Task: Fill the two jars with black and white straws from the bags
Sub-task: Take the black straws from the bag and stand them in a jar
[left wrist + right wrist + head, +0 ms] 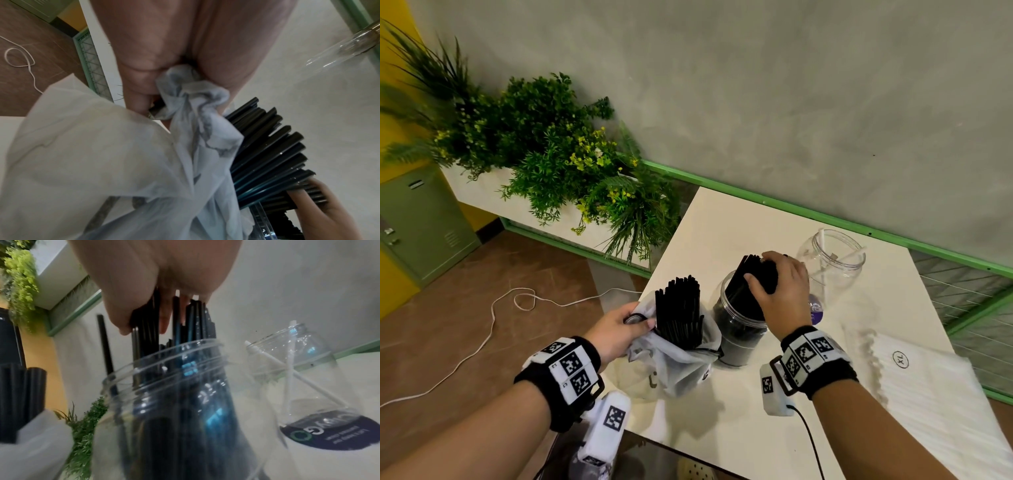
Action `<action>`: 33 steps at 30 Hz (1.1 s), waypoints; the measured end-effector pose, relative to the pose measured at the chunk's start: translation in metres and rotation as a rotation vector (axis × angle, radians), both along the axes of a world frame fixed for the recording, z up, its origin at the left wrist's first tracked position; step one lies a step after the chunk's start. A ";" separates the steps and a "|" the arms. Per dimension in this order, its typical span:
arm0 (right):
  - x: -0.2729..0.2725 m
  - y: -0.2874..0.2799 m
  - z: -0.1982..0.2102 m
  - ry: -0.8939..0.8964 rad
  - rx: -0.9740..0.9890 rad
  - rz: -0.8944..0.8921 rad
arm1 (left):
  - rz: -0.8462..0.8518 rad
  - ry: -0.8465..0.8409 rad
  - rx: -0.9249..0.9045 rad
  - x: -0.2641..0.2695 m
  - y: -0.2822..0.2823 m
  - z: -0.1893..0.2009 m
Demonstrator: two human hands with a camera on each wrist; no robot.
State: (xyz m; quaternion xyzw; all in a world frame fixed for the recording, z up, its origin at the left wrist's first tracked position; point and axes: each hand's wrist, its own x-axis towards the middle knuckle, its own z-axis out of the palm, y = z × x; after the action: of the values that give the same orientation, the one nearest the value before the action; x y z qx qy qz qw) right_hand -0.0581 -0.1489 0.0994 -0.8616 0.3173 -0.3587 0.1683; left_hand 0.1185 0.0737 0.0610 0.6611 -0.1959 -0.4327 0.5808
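The right hand (780, 287) grips a bundle of black straws (756, 274) from above, fingers curled round their upper ends; the left hand (619, 325) pinches the gathered rim of the white bag (671, 356). The straws are thin, glossy and black. The right palm faces down over the near jar (739, 329), the wrist raised. The bundle stands nearly upright in this jar, near the table's (722, 219) left edge, tips leaning toward the far edge.
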 end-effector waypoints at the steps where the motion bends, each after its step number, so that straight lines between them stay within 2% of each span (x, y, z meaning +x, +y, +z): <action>1: -0.002 -0.002 0.000 0.033 -0.005 0.033 | 0.011 0.002 0.005 0.000 0.000 0.001; 4: -0.008 -0.006 0.003 0.062 0.075 0.108 | 0.028 0.000 0.011 -0.002 -0.001 0.002; 7: -0.013 -0.005 0.005 0.021 0.154 0.110 | 0.027 0.000 0.009 -0.003 -0.001 0.004; 10: -0.015 -0.007 0.004 -0.013 0.076 0.118 | 0.013 0.006 -0.004 -0.003 -0.001 0.005; 13: -0.013 -0.010 -0.001 0.086 -0.022 0.045 | 0.009 0.010 0.002 -0.003 -0.001 0.005; 16: -0.017 0.003 0.009 0.026 -0.106 -0.011 | 0.009 0.034 -0.002 -0.002 0.000 0.005; 17: -0.019 0.011 0.014 0.017 -0.159 0.028 | 0.007 0.039 -0.008 -0.002 0.000 0.005; 19: -0.019 0.021 0.016 0.114 -0.229 0.183 | 0.006 0.028 -0.012 -0.001 0.000 0.004; 21: -0.013 0.022 0.012 0.239 -0.228 0.323 | 0.009 0.019 -0.014 -0.002 0.000 0.005; 23: -0.004 0.016 0.014 0.247 -0.206 0.366 | 0.002 0.014 -0.013 -0.002 0.000 0.005; 26: 0.014 0.007 0.035 0.164 -0.151 0.279 | -0.001 0.001 -0.008 -0.003 0.001 0.006; 28: 0.026 0.001 0.047 0.164 -0.191 0.216 | 0.003 -0.005 -0.007 -0.003 0.001 0.005; 30: 0.035 -0.006 0.047 0.257 -0.219 0.165 | 0.007 -0.004 -0.009 -0.004 0.001 0.006; 33: 0.034 -0.013 0.033 0.498 -0.118 0.139 | 0.013 -0.006 -0.005 -0.005 0.002 0.007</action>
State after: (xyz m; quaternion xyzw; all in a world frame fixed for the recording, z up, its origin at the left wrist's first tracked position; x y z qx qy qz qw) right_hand -0.0238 -0.1615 0.1325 -0.9513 0.2676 -0.1411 0.0589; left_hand 0.1132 0.0755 0.0675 0.6621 -0.1945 -0.4265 0.5847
